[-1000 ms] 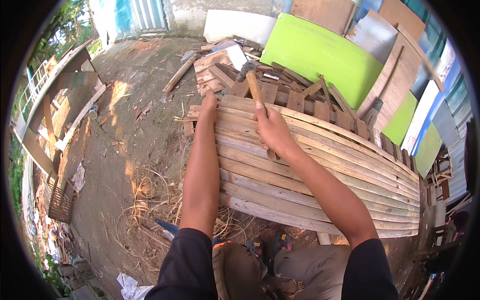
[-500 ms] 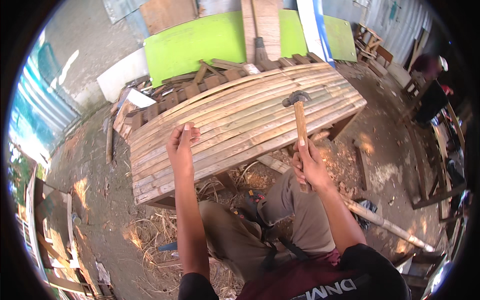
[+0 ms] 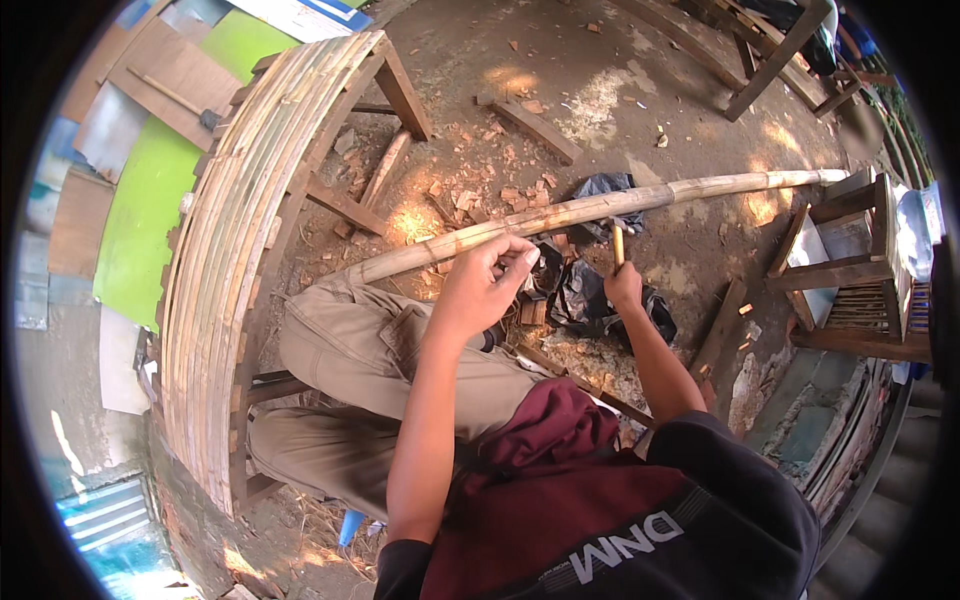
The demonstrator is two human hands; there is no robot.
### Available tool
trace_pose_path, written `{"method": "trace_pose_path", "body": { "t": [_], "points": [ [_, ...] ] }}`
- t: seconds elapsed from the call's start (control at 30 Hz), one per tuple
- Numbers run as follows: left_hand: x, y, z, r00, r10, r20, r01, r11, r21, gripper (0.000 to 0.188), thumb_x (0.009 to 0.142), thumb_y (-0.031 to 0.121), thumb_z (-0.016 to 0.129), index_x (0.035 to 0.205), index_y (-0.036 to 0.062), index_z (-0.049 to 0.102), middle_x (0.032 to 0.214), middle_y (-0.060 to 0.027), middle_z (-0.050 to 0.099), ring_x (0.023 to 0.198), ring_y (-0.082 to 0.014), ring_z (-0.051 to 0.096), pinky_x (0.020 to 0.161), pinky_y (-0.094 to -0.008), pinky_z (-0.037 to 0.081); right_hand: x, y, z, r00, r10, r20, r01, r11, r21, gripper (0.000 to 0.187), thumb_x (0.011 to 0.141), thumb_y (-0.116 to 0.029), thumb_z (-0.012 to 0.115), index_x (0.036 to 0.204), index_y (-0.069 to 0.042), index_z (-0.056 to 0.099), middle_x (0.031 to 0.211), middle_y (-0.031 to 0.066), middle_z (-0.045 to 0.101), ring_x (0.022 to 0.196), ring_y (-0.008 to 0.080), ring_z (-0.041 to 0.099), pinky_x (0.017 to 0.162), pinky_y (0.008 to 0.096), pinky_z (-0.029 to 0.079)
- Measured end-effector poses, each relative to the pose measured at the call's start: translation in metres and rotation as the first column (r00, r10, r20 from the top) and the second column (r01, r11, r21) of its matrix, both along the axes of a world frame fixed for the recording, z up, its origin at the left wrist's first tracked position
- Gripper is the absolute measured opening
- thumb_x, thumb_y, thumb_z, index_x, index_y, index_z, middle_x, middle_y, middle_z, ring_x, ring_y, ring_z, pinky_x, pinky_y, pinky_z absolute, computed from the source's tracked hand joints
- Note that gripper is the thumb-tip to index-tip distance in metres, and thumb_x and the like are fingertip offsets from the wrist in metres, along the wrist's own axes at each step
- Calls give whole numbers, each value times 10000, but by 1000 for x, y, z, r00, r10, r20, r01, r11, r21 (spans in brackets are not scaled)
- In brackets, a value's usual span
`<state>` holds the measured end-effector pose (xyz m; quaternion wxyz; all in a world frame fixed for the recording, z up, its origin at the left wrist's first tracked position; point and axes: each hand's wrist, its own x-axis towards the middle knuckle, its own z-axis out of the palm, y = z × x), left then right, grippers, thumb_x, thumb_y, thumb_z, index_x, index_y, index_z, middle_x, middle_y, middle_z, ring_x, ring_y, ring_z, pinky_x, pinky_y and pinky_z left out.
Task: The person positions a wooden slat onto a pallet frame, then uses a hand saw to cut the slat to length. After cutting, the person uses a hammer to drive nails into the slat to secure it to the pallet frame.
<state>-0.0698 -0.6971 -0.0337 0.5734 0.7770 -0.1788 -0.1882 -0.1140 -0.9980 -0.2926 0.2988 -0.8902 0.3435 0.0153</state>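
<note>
My right hand (image 3: 625,288) is wrapped round the wooden handle of a hammer (image 3: 618,246), out to the right above a crumpled black plastic bag (image 3: 580,298) on the ground. The hammer points away from me, and its head is hard to make out. In front of my chest, my left hand (image 3: 482,290) is raised with thumb and fingertips pressed together; whatever may be between them is too small to name. Beyond both hands lies a long bamboo pole (image 3: 560,214), its near end beside my knee. A bench topped with bamboo slats (image 3: 235,230) stands to my left.
Brick fragments (image 3: 480,200) and wood offcuts (image 3: 530,128) litter the dirt floor. At the right is a wooden frame-like piece of furniture (image 3: 850,265). Another wooden structure (image 3: 770,70) stands far right. Green panels (image 3: 150,210) lean behind the bench.
My view and body have turned right, so the bench now sits at the left. The hammer has moved from above the bench to over the ground at the right. My left hand remains raised.
</note>
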Motion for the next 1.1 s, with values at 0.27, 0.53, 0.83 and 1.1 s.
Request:
{"method": "trace_pose_path", "body": {
  "t": [0.27, 0.53, 0.83, 1.1],
  "points": [
    [-14, -21, -88, 995, 44, 87, -77, 905, 419, 195, 937, 239, 668, 919, 46, 689, 802, -146, 728, 760, -334, 715, 671, -430, 545, -53, 27, -91, 997, -61, -54, 45, 964, -263, 583, 871, -153, 675, 1388, -12, 446, 1370, 211, 483, 1277, 407, 480, 995, 477, 450],
    [-9, -1, -89, 980, 197, 34, -181, 801, 571, 253, 959, 285, 666, 966, 34, 700, 853, -143, 737, 771, -272, 714, 702, -382, 542, 36, 76, -142, 913, 360, 194, -360, 932, -36, 159, 868, -174, 701, 1012, -112, 725, 1013, 144, 613, 959, 366, 633, 830, 474, 510],
    [-12, 28, -97, 962, 271, 41, -240, 761, 603, 252, 960, 316, 658, 955, 66, 688, 863, -110, 742, 808, -290, 716, 710, -414, 549, 50, 94, -163, 770, 637, 33, -623, 763, -174, 312, 748, -124, 729, 1057, -152, 758, 1106, 105, 573, 1099, 305, 551, 904, 432, 444],
    [-8, 19, -90, 967, 254, 3, -209, 787, 580, 249, 956, 317, 663, 971, 71, 692, 856, -108, 739, 794, -292, 710, 706, -411, 541, 48, 80, -165, 775, 631, 38, -607, 759, -237, 230, 858, -176, 641, 1063, -144, 738, 1142, 90, 593, 1125, 287, 557, 897, 453, 429]
  ]
}}
